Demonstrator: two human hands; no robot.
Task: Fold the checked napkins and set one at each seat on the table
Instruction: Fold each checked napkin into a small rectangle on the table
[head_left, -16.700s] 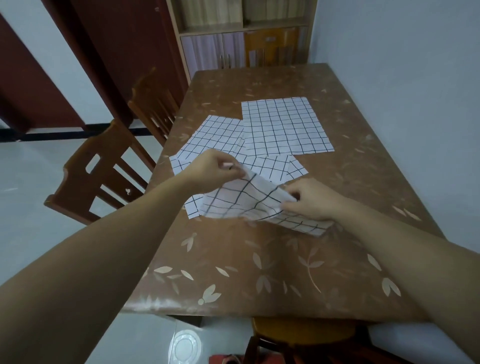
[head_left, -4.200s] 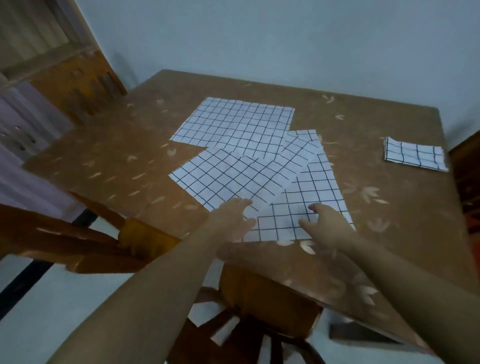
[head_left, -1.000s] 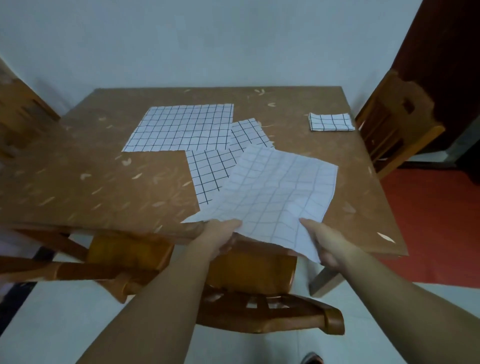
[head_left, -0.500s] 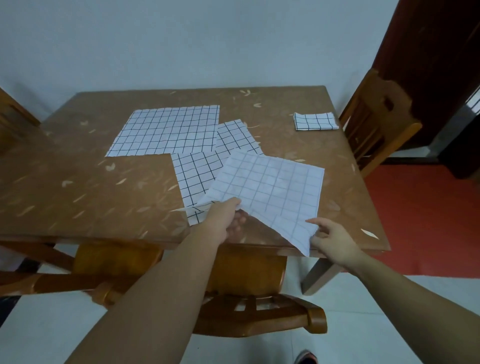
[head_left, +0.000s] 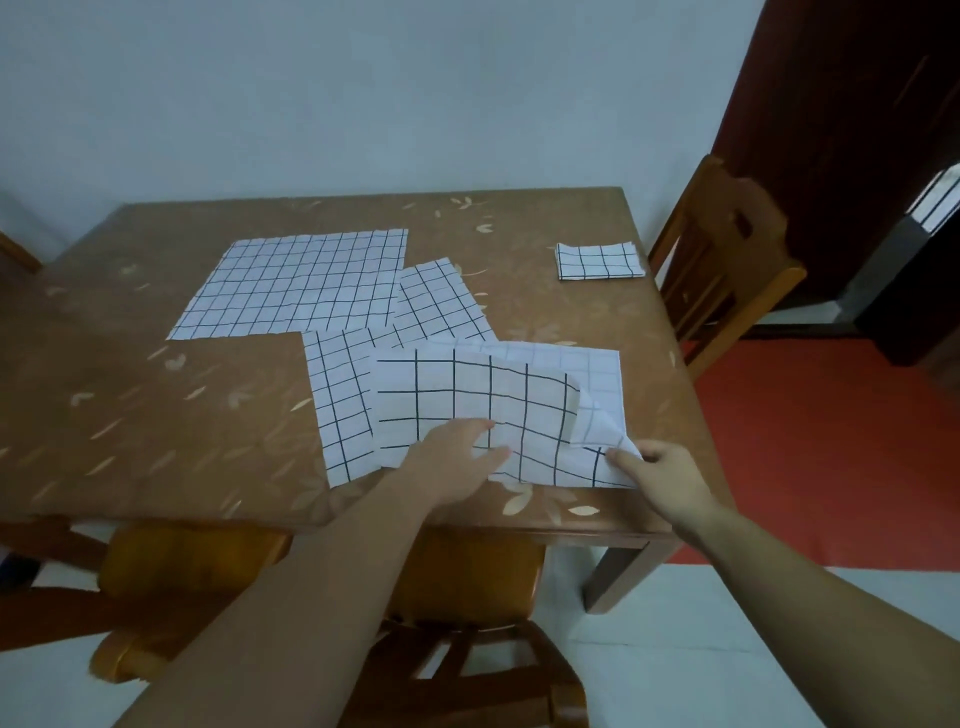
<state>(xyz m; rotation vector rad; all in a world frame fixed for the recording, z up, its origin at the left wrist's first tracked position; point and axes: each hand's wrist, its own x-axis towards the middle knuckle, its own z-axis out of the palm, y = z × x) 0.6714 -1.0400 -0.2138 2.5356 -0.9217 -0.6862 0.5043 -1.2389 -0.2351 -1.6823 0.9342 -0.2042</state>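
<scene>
A white checked napkin (head_left: 498, 410) lies at the near right of the brown table (head_left: 156, 415), folded over on itself with its right edge curled up. My left hand (head_left: 452, 457) pinches its near edge from the left. My right hand (head_left: 654, 467) pinches its near right corner. Under it lies a second open napkin (head_left: 343, 410), and a large open napkin (head_left: 306, 286) is spread further back on the left. One small folded napkin (head_left: 600, 261) sits at the far right edge by a chair.
A wooden chair (head_left: 722, 280) stands at the table's right side. Another chair (head_left: 457, 623) is tucked under the near edge below my arms, and one more (head_left: 171, 577) to its left. A dark door (head_left: 852, 130) and red floor (head_left: 831, 457) are on the right.
The napkin I held up over the table's near edge has come down onto the table, folded over so the dark grid faces up. Both hands followed it forward.
</scene>
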